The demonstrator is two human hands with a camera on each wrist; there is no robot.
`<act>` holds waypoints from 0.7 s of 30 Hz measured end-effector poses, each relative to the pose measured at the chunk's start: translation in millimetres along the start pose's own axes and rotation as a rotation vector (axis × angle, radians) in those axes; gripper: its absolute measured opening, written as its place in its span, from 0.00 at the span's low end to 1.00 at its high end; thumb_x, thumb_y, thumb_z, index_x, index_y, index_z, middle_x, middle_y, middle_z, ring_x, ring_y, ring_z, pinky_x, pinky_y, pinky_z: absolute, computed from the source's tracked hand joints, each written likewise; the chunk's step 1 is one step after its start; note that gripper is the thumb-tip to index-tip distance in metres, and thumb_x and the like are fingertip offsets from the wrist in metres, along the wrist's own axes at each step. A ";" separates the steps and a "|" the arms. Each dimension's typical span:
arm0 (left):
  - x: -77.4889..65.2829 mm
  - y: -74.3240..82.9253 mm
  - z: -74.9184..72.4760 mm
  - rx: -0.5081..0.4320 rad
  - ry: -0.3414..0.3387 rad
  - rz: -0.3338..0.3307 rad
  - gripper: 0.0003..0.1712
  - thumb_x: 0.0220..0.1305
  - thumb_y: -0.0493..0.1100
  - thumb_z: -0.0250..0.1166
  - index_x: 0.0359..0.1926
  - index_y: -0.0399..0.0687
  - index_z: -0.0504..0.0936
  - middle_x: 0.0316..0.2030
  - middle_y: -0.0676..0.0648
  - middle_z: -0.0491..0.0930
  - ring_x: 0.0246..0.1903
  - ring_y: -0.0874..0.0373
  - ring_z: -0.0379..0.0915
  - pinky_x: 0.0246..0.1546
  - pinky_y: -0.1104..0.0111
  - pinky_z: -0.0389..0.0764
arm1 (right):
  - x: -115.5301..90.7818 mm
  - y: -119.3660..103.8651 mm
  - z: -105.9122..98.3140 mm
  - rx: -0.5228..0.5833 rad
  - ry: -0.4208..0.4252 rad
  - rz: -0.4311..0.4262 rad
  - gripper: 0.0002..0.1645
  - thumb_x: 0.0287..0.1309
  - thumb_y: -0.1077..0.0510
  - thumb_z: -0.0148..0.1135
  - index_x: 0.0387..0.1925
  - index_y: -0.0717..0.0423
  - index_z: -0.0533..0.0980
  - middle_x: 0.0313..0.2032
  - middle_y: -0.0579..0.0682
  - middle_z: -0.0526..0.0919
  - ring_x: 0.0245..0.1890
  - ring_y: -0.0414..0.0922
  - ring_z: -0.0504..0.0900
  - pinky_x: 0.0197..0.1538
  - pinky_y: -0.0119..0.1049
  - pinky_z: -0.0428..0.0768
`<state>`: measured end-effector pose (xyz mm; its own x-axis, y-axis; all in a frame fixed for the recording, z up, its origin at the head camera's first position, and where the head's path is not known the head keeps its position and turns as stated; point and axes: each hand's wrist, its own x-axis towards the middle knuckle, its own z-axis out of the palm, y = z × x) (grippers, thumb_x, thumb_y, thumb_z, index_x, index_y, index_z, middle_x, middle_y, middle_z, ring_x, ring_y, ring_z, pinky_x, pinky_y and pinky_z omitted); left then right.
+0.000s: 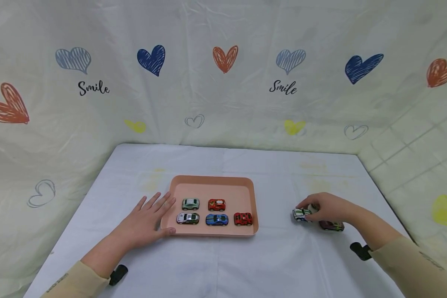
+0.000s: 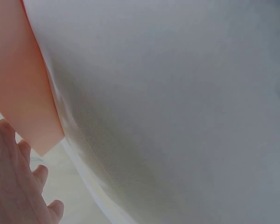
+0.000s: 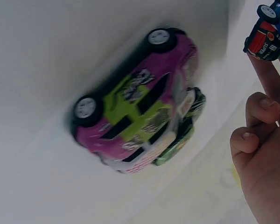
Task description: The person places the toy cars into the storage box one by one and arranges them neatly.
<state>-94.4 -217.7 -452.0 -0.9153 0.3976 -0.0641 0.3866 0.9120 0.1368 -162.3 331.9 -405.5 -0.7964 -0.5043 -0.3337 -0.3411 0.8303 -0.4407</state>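
A small toy car [image 1: 301,214] is pinched between the thumb and fingers of my right hand [image 1: 329,206], at the right of the table. In the right wrist view this toy car [image 3: 267,41] shows dark sides with a red patch and lettering. Just below the right hand sits a purple and lime toy car [image 3: 140,95], with a green toy car [image 3: 186,133] partly hidden behind it. My left hand [image 1: 143,219] lies spread at the left edge of a pink tray [image 1: 212,186], fingertips and thumb on its rim.
Inside the tray stand a pale green car [image 1: 191,204], a silver car [image 1: 188,218], a blue car [image 1: 217,219] and two red cars [image 1: 217,205]. A white cloth [image 1: 275,256] covers the table. Behind it hangs a curtain [image 1: 257,103] printed with hearts.
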 end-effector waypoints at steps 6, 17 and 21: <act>0.0 0.3 0.0 0.000 0.006 0.000 0.52 0.61 0.75 0.56 0.78 0.56 0.56 0.77 0.50 0.51 0.76 0.44 0.43 0.73 0.43 0.44 | 12.4 -16.6 -7.3 -0.017 0.037 -0.026 0.18 0.59 0.50 0.69 0.52 0.41 0.83 0.50 0.45 0.82 0.44 0.46 0.78 0.45 0.43 0.80; 0.1 -1.6 1.9 -0.004 0.000 -0.009 0.52 0.61 0.76 0.55 0.78 0.57 0.55 0.77 0.51 0.50 0.76 0.44 0.42 0.73 0.43 0.43 | 55.5 -56.8 -13.6 -0.007 0.048 -0.079 0.20 0.59 0.50 0.70 0.54 0.39 0.82 0.51 0.42 0.82 0.53 0.53 0.78 0.54 0.50 0.80; 0.4 -1.3 1.5 0.001 -0.001 -0.005 0.52 0.60 0.76 0.55 0.78 0.57 0.55 0.77 0.51 0.51 0.76 0.44 0.43 0.73 0.43 0.44 | 70.4 -78.5 -13.9 0.027 0.047 -0.105 0.20 0.58 0.50 0.70 0.53 0.37 0.83 0.48 0.40 0.82 0.52 0.51 0.78 0.54 0.49 0.80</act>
<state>-95.1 -218.6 -453.7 -0.9172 0.3929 -0.0655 0.3820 0.9142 0.1351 -198.5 234.5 -382.9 -0.7797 -0.5762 -0.2450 -0.4113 0.7664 -0.4933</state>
